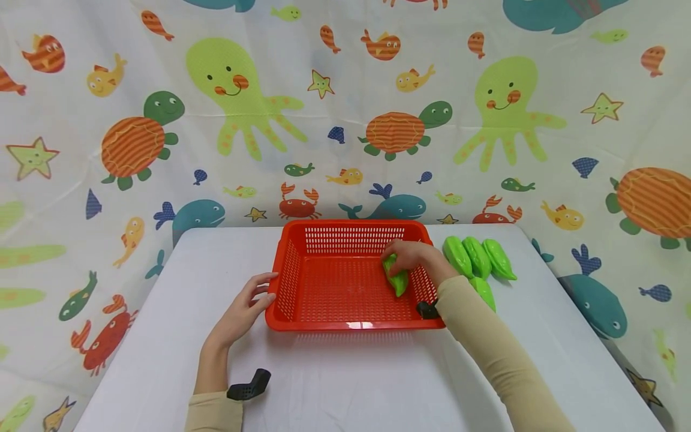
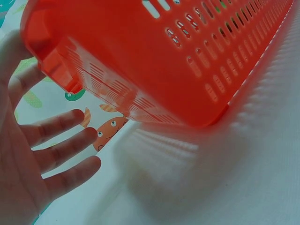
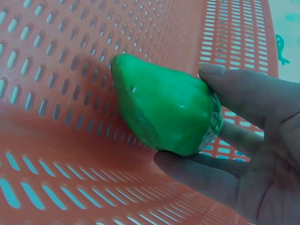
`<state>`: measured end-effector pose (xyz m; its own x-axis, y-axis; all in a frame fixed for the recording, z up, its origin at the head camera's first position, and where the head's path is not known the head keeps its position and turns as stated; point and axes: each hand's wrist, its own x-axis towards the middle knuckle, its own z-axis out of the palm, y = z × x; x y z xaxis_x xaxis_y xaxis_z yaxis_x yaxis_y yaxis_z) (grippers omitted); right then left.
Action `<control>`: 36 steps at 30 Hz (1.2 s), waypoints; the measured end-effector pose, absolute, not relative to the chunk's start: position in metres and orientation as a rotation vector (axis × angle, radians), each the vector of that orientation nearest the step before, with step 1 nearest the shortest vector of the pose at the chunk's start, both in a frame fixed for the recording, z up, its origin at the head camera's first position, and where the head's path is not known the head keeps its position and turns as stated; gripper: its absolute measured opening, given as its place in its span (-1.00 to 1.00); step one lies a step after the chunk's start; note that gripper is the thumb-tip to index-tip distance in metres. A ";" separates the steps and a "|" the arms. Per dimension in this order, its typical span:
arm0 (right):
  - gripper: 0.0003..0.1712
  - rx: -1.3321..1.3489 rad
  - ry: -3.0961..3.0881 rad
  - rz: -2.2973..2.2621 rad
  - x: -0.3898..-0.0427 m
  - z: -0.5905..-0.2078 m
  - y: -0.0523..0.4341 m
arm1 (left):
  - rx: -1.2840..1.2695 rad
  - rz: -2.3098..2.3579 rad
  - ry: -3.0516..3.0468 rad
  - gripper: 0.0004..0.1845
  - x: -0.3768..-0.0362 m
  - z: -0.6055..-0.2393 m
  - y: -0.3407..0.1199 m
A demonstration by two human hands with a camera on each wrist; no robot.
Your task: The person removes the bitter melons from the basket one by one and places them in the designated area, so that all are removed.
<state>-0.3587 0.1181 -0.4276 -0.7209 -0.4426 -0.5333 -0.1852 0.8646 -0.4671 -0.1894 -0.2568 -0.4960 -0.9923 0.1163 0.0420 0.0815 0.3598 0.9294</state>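
Observation:
A red perforated plastic basket (image 1: 345, 326) sits on the white table in the head view. Inside it, toward its right side, my right hand (image 1: 406, 254) pinches a glossy green fruit-shaped piece (image 3: 164, 105) between thumb and fingers. Its pointed tip faces away from the palm in the right wrist view, close over the slotted basket floor. At the basket's left side is my left hand (image 1: 247, 307), fingers extended and fingertips right at the rim. The left wrist view shows those fingers (image 2: 61, 150) loosely spread beside the basket's outer corner.
Right of the basket, several similar green pieces (image 1: 477, 258) lie grouped on the table (image 1: 335, 384); the right forearm partly covers one. A curtain (image 1: 335, 78) printed with sea animals hangs behind the table. Each wrist carries a black device (image 1: 249, 385).

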 end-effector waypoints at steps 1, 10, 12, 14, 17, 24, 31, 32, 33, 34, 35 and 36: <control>-0.43 -0.449 2.365 -0.505 -0.359 -0.428 0.118 | 0.187 1.752 2.565 -0.42 -0.189 -0.496 -0.257; -0.35 -0.493 2.351 -0.523 -0.358 -0.430 0.120 | 0.183 1.754 2.564 -0.43 -0.187 -0.496 -0.255; -0.35 -0.482 2.337 -0.540 -0.357 -0.430 0.119 | 0.184 1.755 2.564 -0.43 -0.187 -0.497 -0.255; -0.34 -0.471 2.325 -0.547 -0.357 -0.431 0.120 | 0.183 1.755 2.563 -0.43 -0.186 -0.497 -0.254; -0.33 -0.456 2.314 -0.551 -0.357 -0.432 0.120 | 0.181 1.753 2.564 -0.42 -0.185 -0.496 -0.254; -0.34 -0.482 2.299 -0.591 -0.355 -0.430 0.121 | 0.176 1.750 2.570 -0.42 -0.184 -0.496 -0.252; -0.39 -0.506 2.267 -0.728 -0.354 -0.427 0.120 | 0.169 1.749 2.574 -0.42 -0.183 -0.496 -0.251; -0.40 -0.512 2.275 -0.729 -0.354 -0.427 0.121 | 0.169 1.750 2.574 -0.42 -0.183 -0.497 -0.251; -0.40 -0.521 2.279 -0.735 -0.354 -0.428 0.121 | 0.170 1.751 2.574 -0.42 -0.182 -0.497 -0.250; -0.41 -0.533 2.284 -0.742 -0.355 -0.428 0.121 | 0.170 1.753 2.573 -0.42 -0.182 -0.497 -0.250; -0.41 -0.544 2.288 -0.752 -0.355 -0.428 0.122 | 0.170 1.755 2.573 -0.42 -0.182 -0.497 -0.250; -0.41 -0.552 2.292 -0.766 -0.356 -0.428 0.122 | 0.170 1.756 2.571 -0.42 -0.182 -0.497 -0.250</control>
<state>-0.3555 0.1219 -0.4282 -0.6998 -0.5585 -0.4453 -0.1785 0.7404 -0.6480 -0.1816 -0.2497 -0.4966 -0.9938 0.1029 0.0424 0.0769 0.3598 0.9298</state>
